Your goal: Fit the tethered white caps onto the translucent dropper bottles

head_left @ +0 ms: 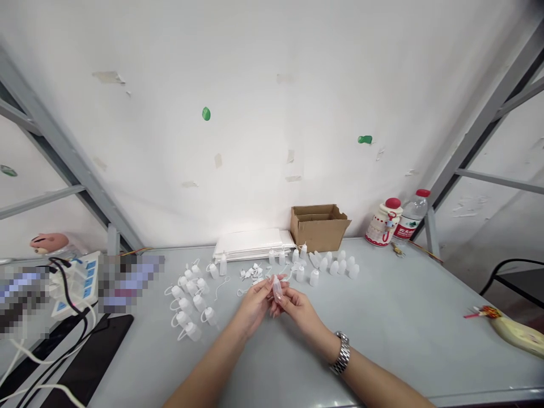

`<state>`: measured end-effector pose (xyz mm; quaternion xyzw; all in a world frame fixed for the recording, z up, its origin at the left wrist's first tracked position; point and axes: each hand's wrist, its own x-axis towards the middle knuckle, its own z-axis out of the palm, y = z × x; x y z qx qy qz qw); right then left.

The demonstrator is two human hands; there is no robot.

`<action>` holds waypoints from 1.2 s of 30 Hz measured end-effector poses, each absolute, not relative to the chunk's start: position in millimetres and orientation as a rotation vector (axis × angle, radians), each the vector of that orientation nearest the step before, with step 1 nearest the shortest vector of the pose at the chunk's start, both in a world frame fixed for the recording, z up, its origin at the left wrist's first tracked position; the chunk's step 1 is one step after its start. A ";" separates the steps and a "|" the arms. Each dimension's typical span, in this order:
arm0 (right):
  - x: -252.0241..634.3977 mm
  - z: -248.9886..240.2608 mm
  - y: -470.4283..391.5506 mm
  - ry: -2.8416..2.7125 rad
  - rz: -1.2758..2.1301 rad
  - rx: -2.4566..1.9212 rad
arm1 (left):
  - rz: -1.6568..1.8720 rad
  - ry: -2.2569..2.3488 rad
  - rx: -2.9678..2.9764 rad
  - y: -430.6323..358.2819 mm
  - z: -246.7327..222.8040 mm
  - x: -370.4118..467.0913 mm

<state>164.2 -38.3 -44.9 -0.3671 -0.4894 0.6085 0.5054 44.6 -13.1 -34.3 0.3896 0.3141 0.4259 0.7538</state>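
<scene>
Between my two hands, above the middle of the grey table, is a small translucent squeeze bottle (pixel 277 290). My left hand (pixel 255 299) has its fingers at the bottle's top, where a white tip shows. My right hand (pixel 296 306) grips the bottle's lower body between thumb and fingers. Just beyond my hands lies a pile of small white caps (pixel 254 273). On the left stand several capped bottles (pixel 199 302) with looped straps. To the right of my hands are several bottles without caps (pixel 334 267).
An open cardboard box (pixel 318 233) and a stack of white sheets or envelopes (pixel 246 245) stand against the wall. A red-lidded flask (pixel 382 224) and a water bottle (pixel 410 218) are at back right. A power strip (pixel 80 283) with cables and a dark flat object (pixel 93 360) lie left.
</scene>
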 end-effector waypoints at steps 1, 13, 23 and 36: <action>164.5 -44.5 -38.0 -1.188 1.471 -0.891 | 0.925 0.691 0.865 -13.1 -33.1 44.1; 191.5 -27.7 -31.5 -1.067 1.190 -1.018 | 1.207 1.395 1.443 10.3 -39.4 15.6; 188.8 -23.6 -33.2 -1.039 1.192 -0.978 | 0.651 1.090 2.709 0.4 -64.2 39.8; 181.2 -29.0 -37.1 -1.141 1.241 -0.996 | 0.716 1.326 2.670 7.3 -69.6 38.6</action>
